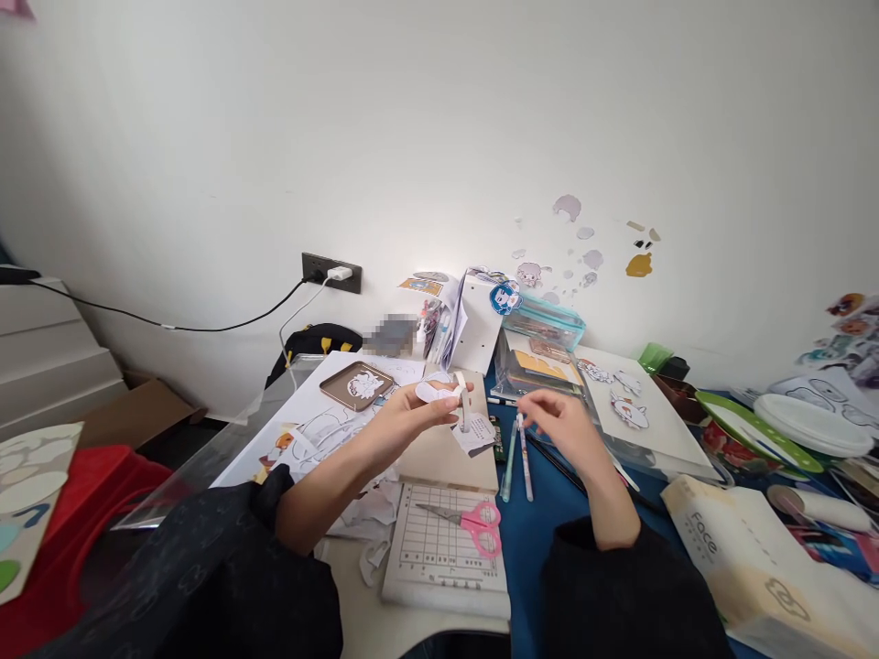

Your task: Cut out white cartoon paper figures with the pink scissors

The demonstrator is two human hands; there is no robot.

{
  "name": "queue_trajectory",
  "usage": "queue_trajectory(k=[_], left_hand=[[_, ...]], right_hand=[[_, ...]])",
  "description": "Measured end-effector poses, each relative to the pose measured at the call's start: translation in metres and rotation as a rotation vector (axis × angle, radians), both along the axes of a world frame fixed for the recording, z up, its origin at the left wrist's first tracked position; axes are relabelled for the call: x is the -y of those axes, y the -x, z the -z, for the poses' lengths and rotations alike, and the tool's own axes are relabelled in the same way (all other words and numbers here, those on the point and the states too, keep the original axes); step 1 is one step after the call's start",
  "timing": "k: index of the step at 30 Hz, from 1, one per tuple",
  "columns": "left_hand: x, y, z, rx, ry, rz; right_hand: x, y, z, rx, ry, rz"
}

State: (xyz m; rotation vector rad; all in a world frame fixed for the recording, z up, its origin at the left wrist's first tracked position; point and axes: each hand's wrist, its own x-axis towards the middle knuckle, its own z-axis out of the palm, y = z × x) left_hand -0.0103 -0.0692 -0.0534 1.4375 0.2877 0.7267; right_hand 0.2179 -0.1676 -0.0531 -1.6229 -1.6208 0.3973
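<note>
My left hand (405,416) is raised above the desk, its fingers pinched on a small white paper cut-out (434,391), with a white strip (462,392) standing up beside the fingertips. My right hand (563,430) hovers a little to the right, fingers spread and slightly blurred, holding nothing I can see. It is just above two pens (516,455) lying on the blue desk surface (532,540). Pink-handled scissors (467,519) rest on a gridded white sheet (439,549) below both hands.
A tissue box (728,558) lies at the right front. Green and white plates (769,426) sit at the far right. Sticker sheets (628,403), a clear lidded box (546,320) and a small brown tray (357,384) stand behind the hands. Cables run to a wall socket (330,272).
</note>
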Motion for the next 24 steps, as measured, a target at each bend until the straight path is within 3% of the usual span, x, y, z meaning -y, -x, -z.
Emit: queue_trajectory(k=[3, 6, 11, 15, 20, 24], left_hand=[[-0.002, -0.001, 0.002, -0.034, -0.085, -0.081], [-0.004, -0.001, 0.003, -0.049, -0.177, -0.145], [-0.004, 0.001, 0.003, -0.071, -0.295, -0.205], [-0.004, 0.001, 0.003, -0.094, -0.339, -0.228], [-0.005, 0.000, 0.006, -0.122, -0.363, -0.247], [-0.007, 0.000, 0.007, -0.141, -0.386, -0.253]], right_hand=[[0.009, 0.013, -0.003, 0.128, 0.283, -0.289], [0.020, 0.042, 0.000, 0.293, 0.410, -0.488], [0.032, 0.070, 0.012, 0.548, 0.415, -0.429], [0.034, 0.074, 0.020, 0.587, 0.410, -0.373], [0.036, 0.080, 0.020, 0.469, 0.342, -0.361], [0.039, 0.081, 0.012, 0.203, 0.323, -0.504]])
